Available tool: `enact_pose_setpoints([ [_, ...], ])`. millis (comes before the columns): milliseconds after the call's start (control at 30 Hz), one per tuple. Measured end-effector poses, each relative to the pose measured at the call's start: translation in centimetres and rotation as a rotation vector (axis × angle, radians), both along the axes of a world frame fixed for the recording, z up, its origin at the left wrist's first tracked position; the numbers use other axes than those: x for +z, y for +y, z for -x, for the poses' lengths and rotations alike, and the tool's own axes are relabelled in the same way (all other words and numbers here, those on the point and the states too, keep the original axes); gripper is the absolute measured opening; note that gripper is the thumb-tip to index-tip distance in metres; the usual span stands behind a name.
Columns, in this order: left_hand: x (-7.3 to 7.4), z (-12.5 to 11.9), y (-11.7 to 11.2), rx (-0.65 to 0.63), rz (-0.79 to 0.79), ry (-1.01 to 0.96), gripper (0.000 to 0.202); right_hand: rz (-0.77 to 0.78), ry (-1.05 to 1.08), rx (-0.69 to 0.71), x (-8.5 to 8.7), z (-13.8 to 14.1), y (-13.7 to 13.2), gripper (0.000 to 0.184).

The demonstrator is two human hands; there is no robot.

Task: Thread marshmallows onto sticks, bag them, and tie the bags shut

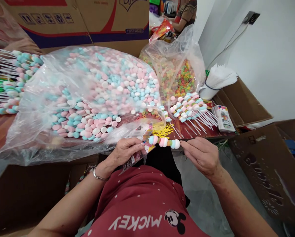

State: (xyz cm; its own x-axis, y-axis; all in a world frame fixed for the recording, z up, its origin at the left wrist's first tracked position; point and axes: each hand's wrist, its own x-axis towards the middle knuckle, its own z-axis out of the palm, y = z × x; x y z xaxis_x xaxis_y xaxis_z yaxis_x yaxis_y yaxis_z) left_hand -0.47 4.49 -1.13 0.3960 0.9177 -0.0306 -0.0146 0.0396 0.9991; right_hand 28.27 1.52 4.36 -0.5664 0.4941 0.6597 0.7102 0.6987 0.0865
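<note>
My left hand (127,152) pinches a clear printed plastic bag (135,159) in front of my body. At the bag's mouth is the tip of a marshmallow skewer (164,142), strung with pink, white and blue marshmallows and small coloured rings. My right hand (201,153) is closed at the skewer's other end, where its stick is hidden by my fingers. Just beyond the skewer lie yellow twist ties (163,129). A stack of finished marshmallow skewers (189,107) rests on the table to the right, white sticks toward me.
A large clear sack of loose marshmallows (100,82) covers much of the table (4,131). Behind it stand a sack of coloured rings (184,77) and a cup of white sticks (206,91). Open cardboard boxes (268,171) flank the right side. Another person (186,14) sits at the back.
</note>
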Motion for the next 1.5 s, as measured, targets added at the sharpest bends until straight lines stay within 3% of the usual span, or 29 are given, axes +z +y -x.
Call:
enact_pose_setpoints([
  [267, 0.1, -0.2, -0.1, -0.051, 0.211, -0.047, 0.029, -0.012, -0.069, 0.011, 0.4, -0.3, -0.2, 0.021],
  [633, 0.1, 0.3, 0.2, -0.104, 0.319, -0.051, 0.034, 0.006, -0.180, 0.106, 0.5, -1.3, -0.5, 0.026],
  [767, 0.1, 0.5, 0.6, -0.179, 0.283, 0.025, 0.032, 0.036, -0.214, 0.155, 0.7, -1.4, -0.3, 0.024],
  [900, 0.2, 0.6, 1.6, -0.364, 0.188, 0.175, 0.034, 0.057, -0.259, 0.211, 1.6, -1.0, 0.1, 0.021],
  [1033, 0.4, 0.5, 2.1, -0.455, 0.082, 0.242, 0.035, 0.095, -0.286, 0.172, 1.9, -0.3, 0.3, 0.015],
  [1200, 0.5, 0.5, 2.2, -0.446, -0.018, 0.253, 0.033, 0.405, -0.233, 0.041, 1.3, -0.1, 0.2, 0.026],
  [1333, 0.4, 0.7, 2.2, -0.447, -0.066, 0.293, 0.029, 0.635, -0.149, 0.059, 0.9, 0.0, 0.1, 0.025],
  [1400, 0.4, 0.8, 2.2, -0.425, -0.124, 0.320, 0.028, 0.617, -0.176, 0.068, 0.7, 0.3, 0.0, 0.026],
  [1500, 0.5, 0.8, 2.2, -0.389, -0.206, 0.360, 0.029, 0.442, -0.256, 0.056, 0.4, 0.7, -0.1, 0.029],
])
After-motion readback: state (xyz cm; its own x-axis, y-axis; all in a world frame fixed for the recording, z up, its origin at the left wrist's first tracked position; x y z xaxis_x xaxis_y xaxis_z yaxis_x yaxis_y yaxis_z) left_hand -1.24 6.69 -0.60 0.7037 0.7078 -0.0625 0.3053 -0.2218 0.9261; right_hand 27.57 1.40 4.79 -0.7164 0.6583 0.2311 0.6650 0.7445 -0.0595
